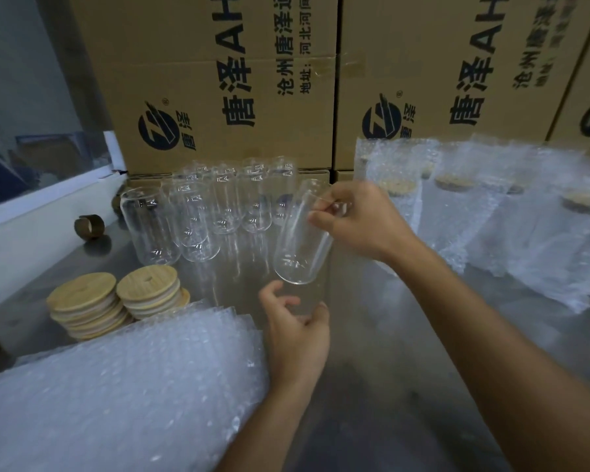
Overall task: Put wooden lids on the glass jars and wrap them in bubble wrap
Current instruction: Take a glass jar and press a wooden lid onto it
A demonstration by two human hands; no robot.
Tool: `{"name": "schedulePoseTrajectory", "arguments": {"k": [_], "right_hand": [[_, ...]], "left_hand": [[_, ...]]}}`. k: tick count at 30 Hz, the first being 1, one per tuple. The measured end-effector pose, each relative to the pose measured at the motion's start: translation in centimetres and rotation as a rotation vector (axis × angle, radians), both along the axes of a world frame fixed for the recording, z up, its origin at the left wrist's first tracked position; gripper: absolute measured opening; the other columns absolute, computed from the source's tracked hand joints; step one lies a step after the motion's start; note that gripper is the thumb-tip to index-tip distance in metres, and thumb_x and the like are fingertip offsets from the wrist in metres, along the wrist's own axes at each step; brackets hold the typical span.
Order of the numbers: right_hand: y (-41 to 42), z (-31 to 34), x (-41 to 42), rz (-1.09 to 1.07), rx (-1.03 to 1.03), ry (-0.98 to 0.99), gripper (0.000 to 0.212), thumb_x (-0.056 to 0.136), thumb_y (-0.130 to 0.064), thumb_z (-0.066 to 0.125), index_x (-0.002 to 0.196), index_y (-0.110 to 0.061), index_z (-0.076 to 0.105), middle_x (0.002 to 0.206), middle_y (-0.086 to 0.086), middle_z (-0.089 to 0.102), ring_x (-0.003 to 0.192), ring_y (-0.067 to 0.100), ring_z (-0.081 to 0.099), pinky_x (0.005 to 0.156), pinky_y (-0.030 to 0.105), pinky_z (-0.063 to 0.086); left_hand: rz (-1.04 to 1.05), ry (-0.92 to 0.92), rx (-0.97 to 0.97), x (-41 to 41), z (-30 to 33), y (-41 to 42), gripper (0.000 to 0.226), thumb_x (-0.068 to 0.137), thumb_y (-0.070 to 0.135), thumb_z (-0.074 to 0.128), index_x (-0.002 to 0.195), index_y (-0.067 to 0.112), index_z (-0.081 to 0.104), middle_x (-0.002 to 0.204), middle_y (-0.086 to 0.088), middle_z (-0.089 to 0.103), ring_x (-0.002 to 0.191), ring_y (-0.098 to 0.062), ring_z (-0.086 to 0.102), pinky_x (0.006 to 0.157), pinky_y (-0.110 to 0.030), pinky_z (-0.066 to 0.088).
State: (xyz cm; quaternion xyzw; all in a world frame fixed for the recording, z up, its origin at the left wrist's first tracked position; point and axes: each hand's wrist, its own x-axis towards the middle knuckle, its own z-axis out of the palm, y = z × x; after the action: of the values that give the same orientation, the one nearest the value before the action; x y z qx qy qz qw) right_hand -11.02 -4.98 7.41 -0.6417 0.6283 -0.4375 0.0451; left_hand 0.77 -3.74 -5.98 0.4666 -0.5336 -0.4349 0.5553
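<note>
Large printed cardboard boxes (225,83) wall off the far side of the steel desk (372,386). Just in front of them stands a cluster of empty glass jars (198,212), about nine, though the clear glass overlaps and the count is uncertain. Left of the cluster a brown tape core (89,227) stands on edge. Nearer, on the left, sit two stacks of wooden lids (115,301), touching each other; each holds several lids, too tightly stacked to count. A pile of bubble wrap sheets (116,386) fills the near left corner, its edge just beside the lids. On the far right lie already wrapped jars (457,199), at least four lids showing through the wrap.

The right hand (358,219) grips one jar (302,240) near its mouth, holding it tilted above the desk. The left hand (295,327) is below it, fingers loosely curled, holding nothing and just short of the jar's base.
</note>
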Motion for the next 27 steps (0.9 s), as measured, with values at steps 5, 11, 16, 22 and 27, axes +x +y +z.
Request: {"name": "schedulePoseTrajectory", "arguments": {"k": [5, 11, 16, 22, 27], "right_hand": [[2.9, 0.7, -0.6, 0.035, -0.022, -0.016, 0.03, 0.091, -0.038, 0.073, 0.074, -0.013, 0.073, 0.072, 0.005, 0.07, 0.067, 0.014, 0.06, 0.065, 0.032, 0.048], [3.7, 1.3, 0.4, 0.11, 0.042, 0.07, 0.043, 0.093, -0.047, 0.066, 0.072, -0.011, 0.073, 0.076, 0.002, 0.07, 0.06, -0.004, 0.053, 0.063, 0.028, 0.042], [3.7, 1.1, 0.8, 0.132, 0.073, 0.079, 0.036, 0.09, -0.044, 0.071, 0.066, -0.018, 0.072, 0.134, -0.005, 0.051, 0.096, 0.002, 0.052, 0.087, 0.036, 0.047], [3.4, 1.1, 1.3, 0.197, 0.203, 0.121, 0.022, 0.084, -0.038, 0.078, 0.072, -0.02, 0.073, 0.12, -0.007, 0.067, 0.099, -0.005, 0.059, 0.082, 0.033, 0.048], [3.2, 0.8, 1.2, 0.216, 0.219, 0.129, 0.058, 0.078, -0.04, 0.085, 0.129, -0.033, 0.058, 0.127, -0.012, 0.058, 0.115, 0.001, 0.055, 0.093, 0.027, 0.047]], "left_hand": [[0.022, -0.009, -0.011, -0.4, 0.4, 0.2, 0.082, 0.074, 0.018, 0.083, 0.133, 0.035, 0.03, 0.111, 0.007, 0.055, 0.068, -0.015, 0.068, 0.084, -0.053, 0.055], [-0.018, 0.051, -0.015, -1.0, 0.8, -0.5, 0.083, 0.065, 0.02, 0.092, 0.129, 0.04, 0.041, 0.119, 0.001, 0.06, 0.072, -0.019, 0.069, 0.074, -0.049, 0.06], [0.004, 0.098, -0.065, -1.6, 0.5, -1.8, 0.081, 0.06, 0.012, 0.094, 0.122, 0.038, 0.048, 0.109, 0.014, 0.062, 0.078, 0.006, 0.066, 0.074, -0.032, 0.058], [0.077, 0.129, -0.149, -1.9, 0.8, -2.6, 0.094, 0.049, 0.036, 0.092, 0.132, 0.021, 0.051, 0.125, -0.003, 0.064, 0.117, -0.021, 0.063, 0.097, -0.05, 0.053], [0.101, 0.097, -0.195, -2.0, 0.6, -3.2, 0.101, 0.051, 0.043, 0.089, 0.137, 0.011, 0.047, 0.127, -0.006, 0.061, 0.118, -0.02, 0.06, 0.1, -0.049, 0.05]]}}
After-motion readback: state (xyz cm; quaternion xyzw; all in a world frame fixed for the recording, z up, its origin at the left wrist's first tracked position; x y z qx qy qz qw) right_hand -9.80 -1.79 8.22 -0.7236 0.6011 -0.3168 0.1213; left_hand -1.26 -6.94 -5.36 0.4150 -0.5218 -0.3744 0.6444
